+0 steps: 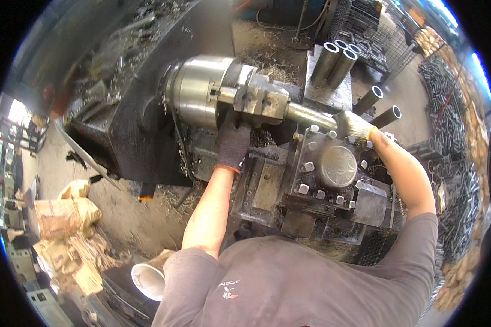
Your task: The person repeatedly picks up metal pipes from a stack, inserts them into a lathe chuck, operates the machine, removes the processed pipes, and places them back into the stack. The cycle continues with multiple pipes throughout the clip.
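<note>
Through the head view, I had the dark headstock (pixel 133 131) at upper left, its steel chuck (pixel 199 90) facing right. The tool post (pixel 337 166) stood below and right of it, nearer the body. Four upright tubes (pixel 324 65) stood together on a plate beyond.

The bar (pixel 313 116) lay between chuck and tool post, its left end at the chuck's jaws. Its long axis ran rightward and slightly toward the body, ending in the right hand (pixel 353 126), the nearer one. That white glove looked wrapped around the bar's outer end, so the bar lay left of the grip. The dark-gloved left hand (pixel 234 144) was under the jaws, fingers hidden; I couldn't tell whether it gripped anything.
</note>
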Action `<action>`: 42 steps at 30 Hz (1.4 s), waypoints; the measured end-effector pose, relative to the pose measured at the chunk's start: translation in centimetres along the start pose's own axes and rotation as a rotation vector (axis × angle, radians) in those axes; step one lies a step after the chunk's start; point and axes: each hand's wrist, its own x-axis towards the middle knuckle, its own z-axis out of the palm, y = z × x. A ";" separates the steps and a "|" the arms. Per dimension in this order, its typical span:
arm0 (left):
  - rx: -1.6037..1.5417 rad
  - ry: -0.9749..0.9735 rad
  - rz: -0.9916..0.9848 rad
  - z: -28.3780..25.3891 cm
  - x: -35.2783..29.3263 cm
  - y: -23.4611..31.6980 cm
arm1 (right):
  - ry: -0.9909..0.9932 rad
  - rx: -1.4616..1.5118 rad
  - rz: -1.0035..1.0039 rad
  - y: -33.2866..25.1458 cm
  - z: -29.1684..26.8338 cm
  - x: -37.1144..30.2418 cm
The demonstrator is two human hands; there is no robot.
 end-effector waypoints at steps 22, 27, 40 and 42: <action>0.480 -0.118 -0.392 1.0 1.0 1.7 | 0.023 0.020 -0.101 1.8 -0.3 0.3; 0.506 -0.145 -0.204 -0.7 -5.6 1.4 | -0.109 0.058 0.014 -0.7 -1.3 0.6; 0.592 -0.112 -0.283 -5.3 -9.4 1.8 | -0.362 -0.006 0.254 -10.9 -2.4 9.8; 0.494 -0.039 -0.185 -5.4 -10.4 0.7 | -0.249 0.116 0.221 -11.9 -2.9 10.3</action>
